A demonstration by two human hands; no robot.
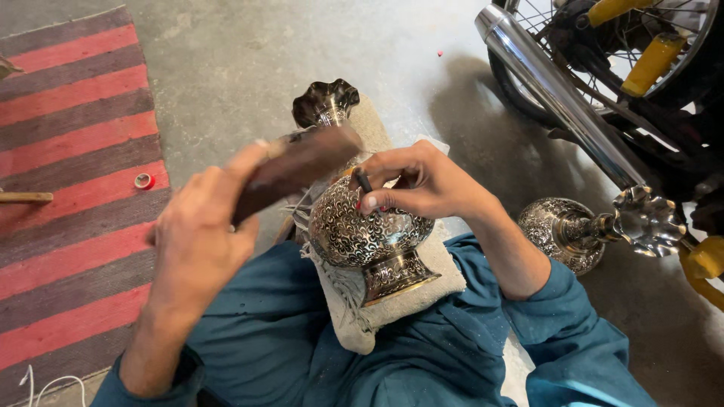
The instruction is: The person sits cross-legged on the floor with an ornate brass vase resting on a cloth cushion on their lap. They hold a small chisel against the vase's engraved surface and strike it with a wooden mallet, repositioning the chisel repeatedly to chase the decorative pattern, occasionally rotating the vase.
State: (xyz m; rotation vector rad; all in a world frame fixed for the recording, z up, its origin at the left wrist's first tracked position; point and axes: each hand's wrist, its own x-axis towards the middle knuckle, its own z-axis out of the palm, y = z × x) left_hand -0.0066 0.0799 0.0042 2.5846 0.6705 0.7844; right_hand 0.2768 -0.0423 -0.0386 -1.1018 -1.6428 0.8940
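Seated person, teal trousers and sleeves, working over the lap.

1. Work piece: an engraved silver-and-black metal vase (362,226), round-bellied with a flared foot, lies on its side across a beige cloth pad (422,290) on the person's lap. Foot points near-right, fluted dark mouth (326,102) points far. Surface covered in fine scroll pattern.

2. Right hand (422,185): rests on the upper belly of the vase, fingers curled and pinching a thin dark metal chisel (364,181) between thumb and forefinger. Chisel tip meets the engraved surface. Grip is tight around the tool.

3. Left hand (200,237): raised to the left of the vase, fingers wrapped firmly round the handle of a dark brown wooden mallet (298,169). Mallet is motion-blurred; its head sits above and just left of the chisel.

4. Surroundings: a second engraved silver vase (596,226) of the same kind lies on the grey concrete floor (241,60) to the right, fluted mouth pointing right. Beyond it, far right, a motorcycle's chrome exhaust pipe (554,94) and a spoked wheel with yellow parts. Left side: a red-and-grey striped mat (72,173) with a small red-and-white ring (143,181) at its edge. White cord at the near-left corner.
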